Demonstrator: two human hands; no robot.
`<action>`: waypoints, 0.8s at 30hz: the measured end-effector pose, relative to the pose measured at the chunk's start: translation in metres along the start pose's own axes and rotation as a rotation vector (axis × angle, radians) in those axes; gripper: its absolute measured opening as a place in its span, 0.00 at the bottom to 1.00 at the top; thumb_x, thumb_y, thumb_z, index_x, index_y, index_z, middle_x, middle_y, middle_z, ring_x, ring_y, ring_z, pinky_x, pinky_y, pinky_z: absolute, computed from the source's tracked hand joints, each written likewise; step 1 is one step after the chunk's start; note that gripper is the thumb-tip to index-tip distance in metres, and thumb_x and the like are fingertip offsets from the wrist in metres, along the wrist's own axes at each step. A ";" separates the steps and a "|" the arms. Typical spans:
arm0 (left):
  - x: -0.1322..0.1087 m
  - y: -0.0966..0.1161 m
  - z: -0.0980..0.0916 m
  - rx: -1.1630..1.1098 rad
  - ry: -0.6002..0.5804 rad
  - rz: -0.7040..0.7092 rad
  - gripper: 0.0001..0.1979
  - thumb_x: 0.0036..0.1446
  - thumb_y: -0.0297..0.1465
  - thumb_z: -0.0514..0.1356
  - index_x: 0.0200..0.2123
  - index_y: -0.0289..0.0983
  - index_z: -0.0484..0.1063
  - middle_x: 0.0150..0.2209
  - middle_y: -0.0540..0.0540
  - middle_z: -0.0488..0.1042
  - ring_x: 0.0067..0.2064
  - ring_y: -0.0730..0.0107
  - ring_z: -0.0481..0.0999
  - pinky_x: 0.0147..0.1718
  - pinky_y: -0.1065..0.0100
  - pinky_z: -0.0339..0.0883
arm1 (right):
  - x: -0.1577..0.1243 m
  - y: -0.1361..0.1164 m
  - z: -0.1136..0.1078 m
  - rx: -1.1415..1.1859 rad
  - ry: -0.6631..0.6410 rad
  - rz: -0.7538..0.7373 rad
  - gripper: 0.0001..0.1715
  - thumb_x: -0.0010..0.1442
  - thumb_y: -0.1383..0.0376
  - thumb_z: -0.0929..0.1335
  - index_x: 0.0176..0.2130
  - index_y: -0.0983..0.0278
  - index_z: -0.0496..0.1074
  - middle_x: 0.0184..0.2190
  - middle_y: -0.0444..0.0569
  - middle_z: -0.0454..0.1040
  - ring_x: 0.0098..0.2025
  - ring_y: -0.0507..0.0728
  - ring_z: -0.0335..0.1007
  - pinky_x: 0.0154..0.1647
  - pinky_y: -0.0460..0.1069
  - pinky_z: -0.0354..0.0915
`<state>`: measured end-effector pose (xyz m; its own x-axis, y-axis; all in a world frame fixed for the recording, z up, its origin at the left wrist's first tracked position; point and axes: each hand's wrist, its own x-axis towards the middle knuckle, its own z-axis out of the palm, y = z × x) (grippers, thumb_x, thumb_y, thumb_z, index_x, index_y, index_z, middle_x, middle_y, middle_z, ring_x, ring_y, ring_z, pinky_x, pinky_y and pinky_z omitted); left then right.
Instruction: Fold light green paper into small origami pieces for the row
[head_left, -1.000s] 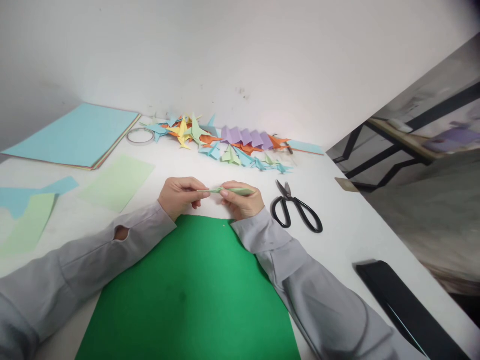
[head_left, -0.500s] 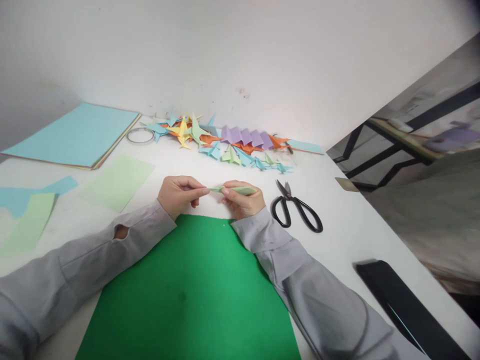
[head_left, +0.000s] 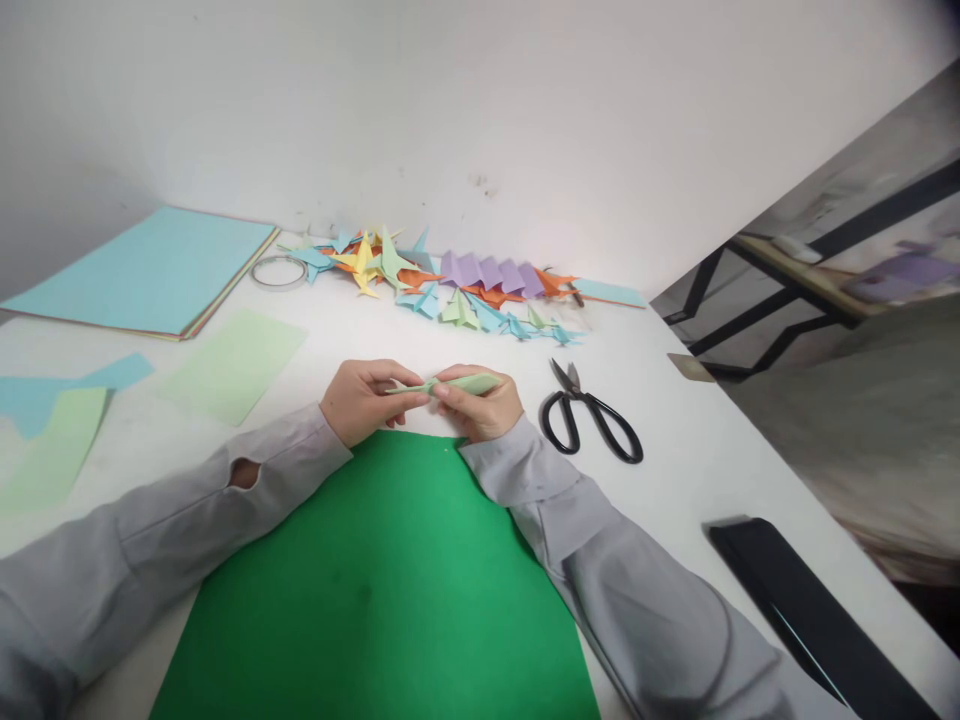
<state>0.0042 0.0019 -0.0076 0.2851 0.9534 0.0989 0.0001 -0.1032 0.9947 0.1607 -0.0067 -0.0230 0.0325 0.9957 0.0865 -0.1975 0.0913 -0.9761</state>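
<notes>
A narrow folded piece of light green paper [head_left: 477, 383] is held between my two hands, just beyond the far edge of the green sheet [head_left: 367, 590]. My left hand [head_left: 369, 402] pinches its left part between thumb and fingers. At the right, my right hand [head_left: 484, 405] grips the wider part, with the thumb on the near side. The fingertips of both hands almost meet at the middle of the paper. Part of the folded piece is hidden behind the fingers.
Black-handled scissors [head_left: 592, 415] lie spread right of my hands. Folded paper shapes [head_left: 390, 262] and a pleated purple strip [head_left: 491, 273] line the wall. To the left are stacked coloured sheets [head_left: 150, 270], a tape roll [head_left: 278, 272] and loose green paper [head_left: 238, 365]. A black object [head_left: 810, 620] lies front right.
My left hand has slid right along the folded paper, so its fingertips are now close to my right hand's. The right hand has shifted slightly left.
</notes>
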 end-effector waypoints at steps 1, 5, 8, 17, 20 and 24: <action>0.000 0.000 0.000 0.007 -0.003 -0.007 0.11 0.38 0.33 0.67 0.25 0.32 0.73 0.12 0.52 0.66 0.15 0.76 0.65 0.13 0.74 0.60 | 0.000 0.000 0.000 -0.009 -0.005 -0.001 0.14 0.35 0.61 0.75 0.25 0.65 0.75 0.13 0.42 0.70 0.16 0.50 0.62 0.17 0.46 0.59; 0.001 -0.002 -0.002 0.002 0.020 -0.039 0.14 0.41 0.34 0.65 0.31 0.31 0.74 0.11 0.52 0.66 0.13 0.77 0.64 0.13 0.74 0.59 | 0.002 -0.003 0.002 0.120 -0.009 0.066 0.19 0.40 0.53 0.72 0.26 0.65 0.75 0.18 0.45 0.72 0.18 0.50 0.64 0.16 0.46 0.61; 0.002 -0.002 -0.004 -0.013 0.021 -0.016 0.18 0.43 0.34 0.64 0.38 0.31 0.74 0.11 0.53 0.66 0.13 0.78 0.64 0.14 0.74 0.59 | 0.002 -0.007 0.003 0.208 0.007 0.104 0.20 0.40 0.53 0.72 0.31 0.64 0.74 0.19 0.43 0.70 0.20 0.51 0.65 0.16 0.46 0.63; 0.002 0.000 -0.002 -0.008 0.062 -0.026 0.15 0.43 0.33 0.64 0.36 0.32 0.76 0.11 0.53 0.67 0.13 0.78 0.63 0.13 0.75 0.59 | 0.003 -0.004 0.002 0.168 -0.023 0.012 0.46 0.36 0.61 0.75 0.53 0.55 0.58 0.27 0.41 0.73 0.24 0.52 0.68 0.16 0.44 0.63; 0.002 0.001 -0.002 -0.006 0.074 -0.061 0.14 0.44 0.32 0.63 0.36 0.33 0.76 0.10 0.53 0.66 0.13 0.79 0.62 0.12 0.76 0.58 | 0.004 0.001 0.001 0.157 -0.013 -0.015 0.43 0.37 0.63 0.75 0.52 0.55 0.60 0.24 0.39 0.71 0.23 0.51 0.67 0.16 0.44 0.64; 0.002 0.003 -0.001 0.005 0.064 -0.092 0.14 0.44 0.32 0.63 0.36 0.34 0.77 0.10 0.53 0.65 0.12 0.80 0.62 0.11 0.77 0.57 | 0.005 0.003 0.000 0.139 0.000 -0.021 0.44 0.36 0.62 0.75 0.52 0.54 0.60 0.22 0.39 0.69 0.23 0.52 0.66 0.16 0.45 0.64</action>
<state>0.0039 0.0033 -0.0047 0.2222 0.9750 0.0093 0.0284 -0.0160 0.9995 0.1603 -0.0012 -0.0252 0.0384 0.9936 0.1061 -0.3303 0.1128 -0.9371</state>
